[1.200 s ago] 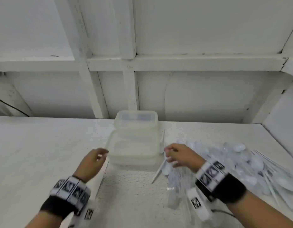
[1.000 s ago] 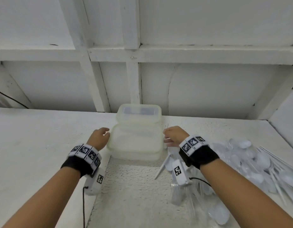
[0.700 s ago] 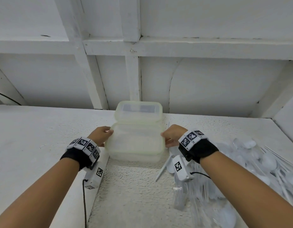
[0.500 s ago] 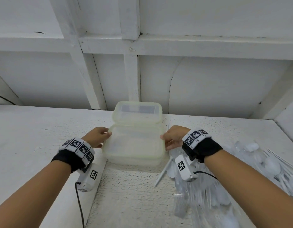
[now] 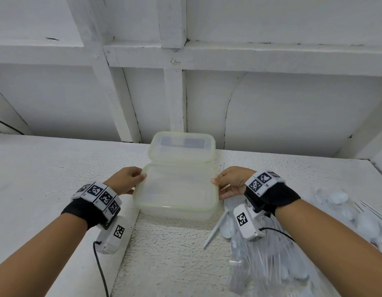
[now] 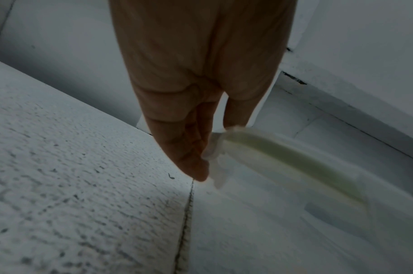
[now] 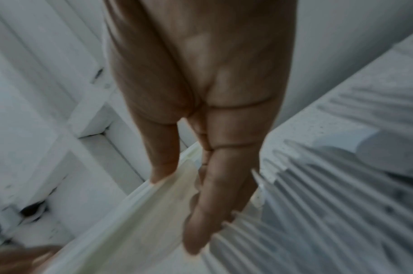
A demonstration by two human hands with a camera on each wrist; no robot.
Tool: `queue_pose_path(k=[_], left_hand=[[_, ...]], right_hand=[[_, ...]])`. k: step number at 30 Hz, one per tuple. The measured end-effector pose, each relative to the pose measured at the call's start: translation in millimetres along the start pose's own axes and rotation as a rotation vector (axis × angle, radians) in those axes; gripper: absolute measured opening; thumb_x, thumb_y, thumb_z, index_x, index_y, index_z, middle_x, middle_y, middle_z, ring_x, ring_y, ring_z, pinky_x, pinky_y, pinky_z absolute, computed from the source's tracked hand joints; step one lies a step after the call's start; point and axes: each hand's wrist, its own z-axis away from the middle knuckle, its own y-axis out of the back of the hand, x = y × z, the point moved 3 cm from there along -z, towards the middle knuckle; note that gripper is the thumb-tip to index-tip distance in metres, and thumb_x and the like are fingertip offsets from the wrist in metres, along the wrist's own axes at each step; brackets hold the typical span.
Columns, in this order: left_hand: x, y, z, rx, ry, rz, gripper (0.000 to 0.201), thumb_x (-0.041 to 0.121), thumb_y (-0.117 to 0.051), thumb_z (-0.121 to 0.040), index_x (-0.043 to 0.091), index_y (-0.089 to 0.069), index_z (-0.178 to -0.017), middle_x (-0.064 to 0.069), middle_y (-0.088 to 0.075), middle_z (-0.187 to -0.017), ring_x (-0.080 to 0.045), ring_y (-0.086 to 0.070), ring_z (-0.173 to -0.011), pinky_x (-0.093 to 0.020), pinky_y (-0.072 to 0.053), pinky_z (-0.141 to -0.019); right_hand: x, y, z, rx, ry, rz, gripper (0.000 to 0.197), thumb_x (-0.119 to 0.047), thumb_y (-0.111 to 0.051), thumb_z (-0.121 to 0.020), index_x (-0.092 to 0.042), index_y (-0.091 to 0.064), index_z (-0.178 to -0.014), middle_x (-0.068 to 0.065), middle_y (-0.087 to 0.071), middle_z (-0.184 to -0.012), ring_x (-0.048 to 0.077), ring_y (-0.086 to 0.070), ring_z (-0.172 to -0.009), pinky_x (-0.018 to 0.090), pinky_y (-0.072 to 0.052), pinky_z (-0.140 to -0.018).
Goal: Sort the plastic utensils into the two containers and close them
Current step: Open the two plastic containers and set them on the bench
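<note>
L hand point(image 5: 128, 180) & R hand point(image 5: 231, 182) each pinch a short end of the near lidded container point(image 5: 175, 192); long axis runs hand-to-hand; spoon pile point(image 5: 340, 209) lies R, nearer R hand.

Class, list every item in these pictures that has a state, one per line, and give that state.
Near container: lid on, held at both ends.
Far container: lid on, untouched.
Left hand: grips the near container's left rim.
Right hand: grips its right rim.
Utensils: loose on the table, unsorted.
</note>
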Motion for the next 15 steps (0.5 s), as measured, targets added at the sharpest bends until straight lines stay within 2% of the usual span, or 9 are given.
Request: queue_pose_path(k=[2,3,6,9,12,15], left_hand=[[2,-2,-1,0.032,0.038,0.045,0.034,0.028,-0.041,-0.099,0.002,-0.053,-0.117,-0.013,-0.059,-0.111,-0.027,-0.058,-0.097,-0.039,-0.051,-0.083],[2,-3,-2,0.059,0.061,0.064,0.038,0.032,-0.037,-0.100,0.001,-0.052,-0.117,-0.014,-0.058,-0.111,-0.029,-0.058,-0.097,-0.040,-0.050,-0.082],[2,-8,-6,0.205,0.087,-0.116,0.053,0.039,-0.026,-0.101,-0.004,-0.050,-0.122,-0.020,-0.053,-0.124,-0.033,-0.050,-0.112,-0.038,-0.039,-0.093],[-4,-12,-7,0.261,0.082,-0.184,0.058,0.039,-0.022,-0.101,-0.006,-0.050,-0.125,-0.022,-0.050,-0.131,-0.034,-0.046,-0.120,-0.034,-0.033,-0.097],[-6,-14,-9,0.244,0.074,-0.199,0.057,0.039,-0.021,-0.101,-0.002,-0.053,-0.125,-0.020,-0.052,-0.131,-0.033,-0.047,-0.120,-0.033,-0.033,-0.097],[-7,-11,-10,0.265,0.075,-0.256,0.058,0.043,-0.022,-0.100,0.001,-0.062,-0.104,-0.018,-0.060,-0.113,-0.031,-0.052,-0.099,-0.031,-0.036,-0.085]], right_hand=[[-5,-5,0,0.087,0.023,0.083,0.018,-0.008,-0.057,-0.091,0.006,-0.057,-0.103,0.020,-0.063,-0.098,0.026,-0.064,-0.079,0.031,-0.059,-0.062],[-7,-9,1,0.139,0.033,0.147,0.017,-0.007,-0.055,-0.092,0.006,-0.058,-0.103,0.021,-0.064,-0.099,0.028,-0.065,-0.081,0.033,-0.059,-0.068],[-9,-24,3,0.209,0.042,0.261,0.015,-0.006,-0.048,-0.092,0.003,-0.056,-0.084,0.020,-0.065,-0.086,0.032,-0.066,-0.081,0.043,-0.057,-0.081],[-4,-36,1,0.232,0.061,0.299,0.024,-0.013,-0.043,-0.094,0.002,-0.053,-0.078,0.024,-0.066,-0.089,0.037,-0.068,-0.083,0.045,-0.056,-0.082],[3,-43,-4,0.269,0.092,0.225,0.029,-0.022,-0.040,-0.095,0.003,-0.054,-0.098,0.024,-0.066,-0.101,0.039,-0.067,-0.089,0.050,-0.055,-0.081],[4,-50,-5,0.327,0.097,0.224,0.041,-0.031,-0.036,-0.097,0.002,-0.050,-0.118,0.021,-0.060,-0.116,0.037,-0.060,-0.102,0.050,-0.051,-0.088]])
